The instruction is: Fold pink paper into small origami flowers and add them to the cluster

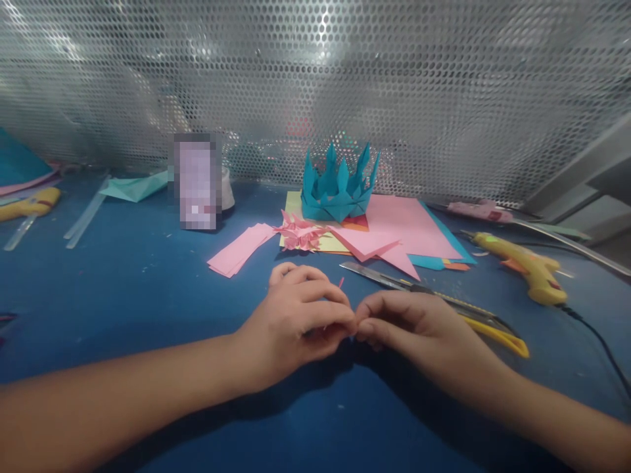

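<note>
Pink piece (341, 282), mostly hidden, is located within the left hand (298, 315), held in a narrow pinch. Right hand (419, 328): fingertips closed, meeting the left fingertips; contact with the piece cannot be determined. Cutter (493, 332): beyond the right hand.

Blue counter (148, 295) under right hand (419, 322). Beyond it, perforated metal panel (246, 66), white glare spots (324, 26). Grey frame (572, 169) farther right.

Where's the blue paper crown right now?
In the head view, the blue paper crown stands slightly right of centre on the paper sheets, just beyond the spiky pink pieces, near the perforated screen.
</note>
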`<state>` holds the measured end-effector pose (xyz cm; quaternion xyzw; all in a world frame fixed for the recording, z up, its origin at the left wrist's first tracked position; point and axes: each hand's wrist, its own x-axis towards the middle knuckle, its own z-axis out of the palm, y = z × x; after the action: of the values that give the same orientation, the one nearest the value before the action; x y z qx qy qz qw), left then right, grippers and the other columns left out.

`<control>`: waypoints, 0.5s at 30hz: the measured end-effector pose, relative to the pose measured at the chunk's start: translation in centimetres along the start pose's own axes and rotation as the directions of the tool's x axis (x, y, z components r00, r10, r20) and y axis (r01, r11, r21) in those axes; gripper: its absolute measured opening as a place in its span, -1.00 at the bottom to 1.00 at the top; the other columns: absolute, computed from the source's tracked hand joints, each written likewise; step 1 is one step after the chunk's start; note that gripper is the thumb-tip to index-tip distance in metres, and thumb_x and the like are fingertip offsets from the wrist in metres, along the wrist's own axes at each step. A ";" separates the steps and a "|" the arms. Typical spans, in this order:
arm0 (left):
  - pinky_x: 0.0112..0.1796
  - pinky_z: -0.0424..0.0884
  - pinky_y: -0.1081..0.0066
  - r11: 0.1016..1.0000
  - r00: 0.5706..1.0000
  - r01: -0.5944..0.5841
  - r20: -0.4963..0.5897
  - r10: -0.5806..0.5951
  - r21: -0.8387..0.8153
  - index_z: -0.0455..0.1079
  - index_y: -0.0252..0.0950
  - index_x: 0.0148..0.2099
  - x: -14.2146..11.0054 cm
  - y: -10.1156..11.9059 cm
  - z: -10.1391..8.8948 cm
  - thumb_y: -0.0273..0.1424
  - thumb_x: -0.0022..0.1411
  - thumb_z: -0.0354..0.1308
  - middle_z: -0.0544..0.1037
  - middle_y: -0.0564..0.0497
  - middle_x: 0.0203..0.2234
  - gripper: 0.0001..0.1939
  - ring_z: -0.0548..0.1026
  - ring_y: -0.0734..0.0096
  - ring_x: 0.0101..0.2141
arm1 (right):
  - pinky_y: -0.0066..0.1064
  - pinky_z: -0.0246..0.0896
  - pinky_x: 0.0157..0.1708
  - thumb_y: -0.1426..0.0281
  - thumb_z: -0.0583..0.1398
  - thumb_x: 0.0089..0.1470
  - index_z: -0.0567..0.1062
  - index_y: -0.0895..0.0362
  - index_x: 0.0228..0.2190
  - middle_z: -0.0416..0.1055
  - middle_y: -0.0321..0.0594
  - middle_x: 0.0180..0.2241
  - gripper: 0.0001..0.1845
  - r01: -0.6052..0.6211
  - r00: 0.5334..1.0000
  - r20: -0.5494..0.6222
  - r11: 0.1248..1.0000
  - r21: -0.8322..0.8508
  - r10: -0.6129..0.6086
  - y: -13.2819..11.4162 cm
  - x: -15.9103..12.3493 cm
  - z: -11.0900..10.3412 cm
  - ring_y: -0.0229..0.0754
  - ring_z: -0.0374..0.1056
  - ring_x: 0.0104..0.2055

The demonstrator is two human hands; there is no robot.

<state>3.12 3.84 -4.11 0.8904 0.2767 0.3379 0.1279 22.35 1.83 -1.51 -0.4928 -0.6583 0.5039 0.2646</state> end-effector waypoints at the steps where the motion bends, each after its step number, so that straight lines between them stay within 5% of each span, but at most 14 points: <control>1: -0.17 0.05 0.27 1.000 1.000 0.003 0.012 -0.003 -0.006 0.43 -0.16 -0.34 0.0 0.0 0.0 -0.45 0.20 0.12 0.57 0.17 -0.34 -0.90 0.37 0.42 -0.23 | -0.49 0.16 -0.50 0.38 0.19 -0.01 0.48 0.16 -0.52 0.34 -0.32 -0.59 -0.87 0.011 1.000 -0.005 1.000 -0.028 -0.011 -0.1 -0.1 0.0 -0.32 0.22 -0.52; 6: -0.16 0.04 0.26 0.999 0.999 -0.047 0.000 0.047 -0.002 0.43 -0.13 -0.30 0.0 0.1 0.0 -0.43 0.19 0.13 0.57 0.19 -0.34 -0.91 0.36 0.41 -0.23 | -0.51 0.15 -0.54 0.33 0.17 0.00 0.46 0.17 -0.50 0.33 -0.32 -0.60 -0.83 -0.041 0.998 0.039 0.999 -0.014 0.042 -0.2 -0.2 0.2 -0.33 0.23 -0.54; 9: -0.13 0.07 0.26 0.999 0.999 0.032 0.032 -0.031 -0.039 0.43 -0.15 -0.32 0.2 0.3 -0.3 -0.45 0.20 0.11 0.56 0.17 -0.35 -0.90 0.38 0.42 -0.23 | -0.50 0.21 -0.53 0.32 0.19 0.00 0.47 0.16 -0.49 0.40 -0.30 -0.58 -0.84 -0.037 0.999 0.028 0.999 -0.010 0.038 0.0 0.0 0.0 -0.31 0.29 -0.54; 12: -0.12 0.18 0.27 0.966 0.982 0.188 0.063 -0.179 -0.176 0.42 -0.20 -0.36 0.5 0.3 -0.6 -0.46 0.18 0.11 0.54 0.13 -0.41 -0.90 0.40 0.41 -0.24 | -0.42 0.31 -0.40 0.34 0.21 0.00 0.50 0.12 -0.41 0.51 -0.23 -0.45 -0.89 0.152 0.984 -0.075 0.977 -0.152 -0.165 0.1 0.1 -0.5 -0.22 0.41 -0.43; 15: -0.16 0.31 0.31 0.889 0.960 0.279 0.084 -0.267 -0.363 0.41 -0.25 -0.37 0.6 0.0 -0.4 -0.47 0.16 0.11 0.53 0.06 -0.40 -0.92 0.44 0.41 -0.26 | -0.34 0.34 -0.33 0.38 0.18 0.04 0.52 0.03 -0.38 0.54 -0.23 -0.42 -0.90 0.347 0.890 -0.130 0.833 -0.431 -0.438 0.4 0.0 -1.0 -0.16 0.44 -0.40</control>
<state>3.25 4.20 -3.46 0.8075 0.3280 0.3486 0.3447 23.35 2.25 -1.52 -0.4427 -0.7997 0.2361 0.3298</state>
